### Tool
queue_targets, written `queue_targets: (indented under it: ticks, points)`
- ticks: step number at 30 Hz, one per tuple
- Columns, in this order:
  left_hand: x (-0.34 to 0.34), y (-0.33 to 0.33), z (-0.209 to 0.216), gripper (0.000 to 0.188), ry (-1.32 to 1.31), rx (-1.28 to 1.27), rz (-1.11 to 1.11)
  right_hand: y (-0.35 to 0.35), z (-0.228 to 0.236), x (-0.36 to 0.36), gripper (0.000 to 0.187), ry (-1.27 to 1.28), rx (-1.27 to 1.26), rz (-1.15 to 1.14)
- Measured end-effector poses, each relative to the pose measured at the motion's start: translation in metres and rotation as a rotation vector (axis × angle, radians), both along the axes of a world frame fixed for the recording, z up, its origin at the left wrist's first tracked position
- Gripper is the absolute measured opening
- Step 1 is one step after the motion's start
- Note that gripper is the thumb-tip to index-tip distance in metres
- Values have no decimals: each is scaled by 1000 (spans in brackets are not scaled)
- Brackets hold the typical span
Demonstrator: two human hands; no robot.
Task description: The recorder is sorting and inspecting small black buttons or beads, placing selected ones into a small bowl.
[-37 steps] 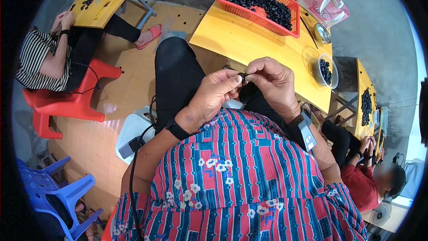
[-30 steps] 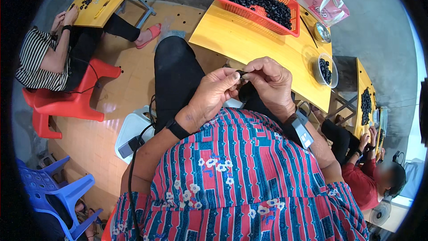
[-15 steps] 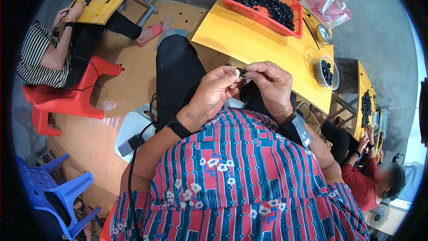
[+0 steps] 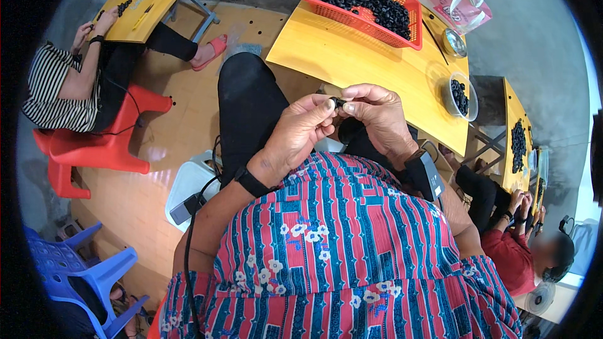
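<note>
Your right hand (image 4: 382,120) has rolled slightly; both it and your left hand (image 4: 295,130) have fingers pinching the small black piece (image 4: 338,102), seemingly mid-work.

I see the left hand (image 4: 296,127) and the right hand (image 4: 381,119) close together, thumb (image 4: 323,111) and pointer finger (image 4: 313,100) pinched on each. The left arm (image 4: 217,221) and right arm (image 4: 453,216) both lean in toward the middle.
</note>
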State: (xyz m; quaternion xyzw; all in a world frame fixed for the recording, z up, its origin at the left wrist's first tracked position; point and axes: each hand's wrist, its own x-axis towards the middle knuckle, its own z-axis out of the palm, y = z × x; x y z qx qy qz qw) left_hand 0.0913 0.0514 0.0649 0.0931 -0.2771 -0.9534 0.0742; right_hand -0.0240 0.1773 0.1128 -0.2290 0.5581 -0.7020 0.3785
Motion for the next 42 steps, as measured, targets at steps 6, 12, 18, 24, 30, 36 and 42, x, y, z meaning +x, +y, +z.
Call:
queue_targets:
  ticks: [6,12,18,24,30,36,42]
  points:
    - [1,0,1,11,-25,-15,1,-1,0,-1,18,255,27,54]
    - [0,-2,3,13,-20,-35,-11,0,-3,3,17,289,-45,52]
    - [1,-3,7,15,-26,-111,-51,0,-3,4,17,340,-69,60]
    - [2,-9,9,13,-45,-179,-101,3,-5,3,15,341,-75,72]
    - [2,-10,14,8,-27,-240,-167,7,-10,3,15,260,-94,93]
    - [2,-6,12,8,-44,-185,-131,6,-9,12,16,390,-104,9]
    - [1,-6,7,9,-58,-111,-101,3,-16,13,22,635,-91,-74]
